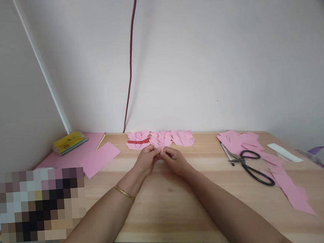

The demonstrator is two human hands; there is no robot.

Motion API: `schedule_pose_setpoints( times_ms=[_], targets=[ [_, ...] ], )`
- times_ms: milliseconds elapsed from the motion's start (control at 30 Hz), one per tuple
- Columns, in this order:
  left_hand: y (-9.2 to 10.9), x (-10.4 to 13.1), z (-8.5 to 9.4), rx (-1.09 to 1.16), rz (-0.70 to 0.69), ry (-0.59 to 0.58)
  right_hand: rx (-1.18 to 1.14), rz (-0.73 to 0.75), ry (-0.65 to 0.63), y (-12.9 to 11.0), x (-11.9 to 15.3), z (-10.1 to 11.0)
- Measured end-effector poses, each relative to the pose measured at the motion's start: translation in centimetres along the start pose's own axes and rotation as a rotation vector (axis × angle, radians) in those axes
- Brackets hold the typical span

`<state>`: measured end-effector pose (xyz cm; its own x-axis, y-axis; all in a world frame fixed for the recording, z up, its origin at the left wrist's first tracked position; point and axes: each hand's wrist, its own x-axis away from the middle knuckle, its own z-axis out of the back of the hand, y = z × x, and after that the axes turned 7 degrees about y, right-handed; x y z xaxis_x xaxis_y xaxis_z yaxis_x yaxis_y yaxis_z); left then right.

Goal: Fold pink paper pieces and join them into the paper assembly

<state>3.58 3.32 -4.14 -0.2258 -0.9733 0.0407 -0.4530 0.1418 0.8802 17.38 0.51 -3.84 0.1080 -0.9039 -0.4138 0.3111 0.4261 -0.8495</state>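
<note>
My left hand [148, 157] and my right hand [176, 159] meet over the middle of the table, thumbs and fingers pinched together. Pink paper [161, 146] shows between their fingertips; its lower part is hidden by the fingers. Just beyond lie folded pink paper pieces in a row: one at the left [138, 145] with a red strip across it, several overlapping in the middle [160, 136], and more at the right [183, 137]. A gold bangle sits on my left wrist.
Black-handled scissors [257, 172] lie at the right beside a pen [226, 153], pink scraps [290, 188] and a white strip [284, 152]. Pink sheets [102, 159], a yellow pencil [100, 141] and a yellow packet [70, 142] are at the left. A dark red cable [130, 64] hangs along the wall.
</note>
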Motion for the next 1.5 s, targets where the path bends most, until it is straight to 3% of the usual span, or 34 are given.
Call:
schedule_pose_setpoints(
  times_ms=[367, 700, 1033, 1200, 1500],
  targets=[
    [0.04, -0.04, -0.22, 0.136, 0.044, -0.01, -0.034, -0.005, 0.014, -0.17, 0.02, -0.15],
    [0.0, -0.19, 0.03, 0.011, 0.02, 0.013, 0.011, -0.033, 0.038, 0.22, 0.16, -0.46],
    [-0.25, -0.4, 0.13, -0.098, -0.102, 0.084, 0.039, -0.03, 0.009, 0.26, 0.01, -0.26],
    [0.24, -0.6, 0.27, -0.007, -0.109, 0.127, 0.054, -0.037, 0.0, 0.27, -0.01, -0.3],
    [0.44, -0.26, -0.22, 0.156, -0.025, 0.104, -0.004, -0.047, 0.018, 0.51, 0.03, -0.41]
  ],
)
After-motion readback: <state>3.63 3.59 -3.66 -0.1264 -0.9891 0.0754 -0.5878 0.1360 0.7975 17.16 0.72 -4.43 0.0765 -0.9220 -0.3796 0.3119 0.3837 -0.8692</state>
